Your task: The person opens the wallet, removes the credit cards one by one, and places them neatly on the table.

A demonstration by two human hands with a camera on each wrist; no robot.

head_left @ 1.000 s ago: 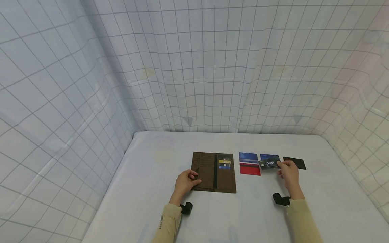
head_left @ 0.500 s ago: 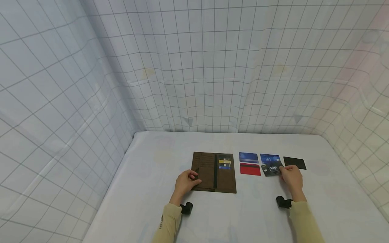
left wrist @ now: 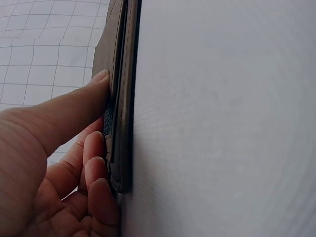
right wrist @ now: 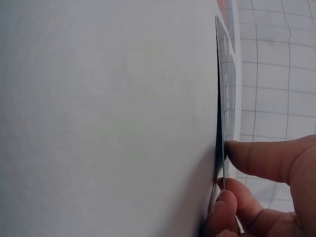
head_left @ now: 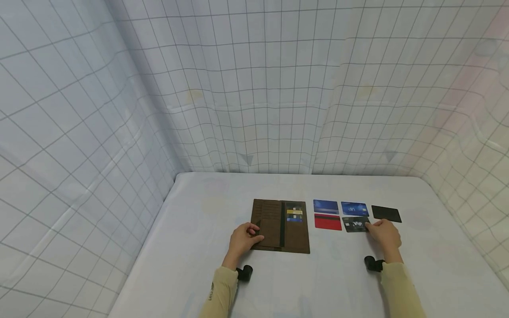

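A brown long wallet (head_left: pixel 271 229) lies unfolded on the white table, with several cards (head_left: pixel 294 212) in its right-hand slots. My left hand (head_left: pixel 241 239) holds its lower left edge; the left wrist view shows the thumb (left wrist: pixel 101 76) on top and curled fingers (left wrist: pixel 96 170) against the edge. My right hand (head_left: pixel 385 235) pinches the right end of a black VIP card (head_left: pixel 355 224) between thumb and fingers. In the right wrist view this card (right wrist: pixel 223 98) lies low along the table, with its near end slightly raised.
Around the VIP card lie a blue card (head_left: pixel 355 209) above it, a red card (head_left: pixel 328 222) to its left, another blue card (head_left: pixel 326 206) at upper left and a black card (head_left: pixel 386 213) at upper right. White gridded curtains (head_left: pixel 278 88) enclose the table.
My right hand has brought the VIP card down and to the right, off the blue card and into line beside the red card. The left hand and wallet stay nearly still.
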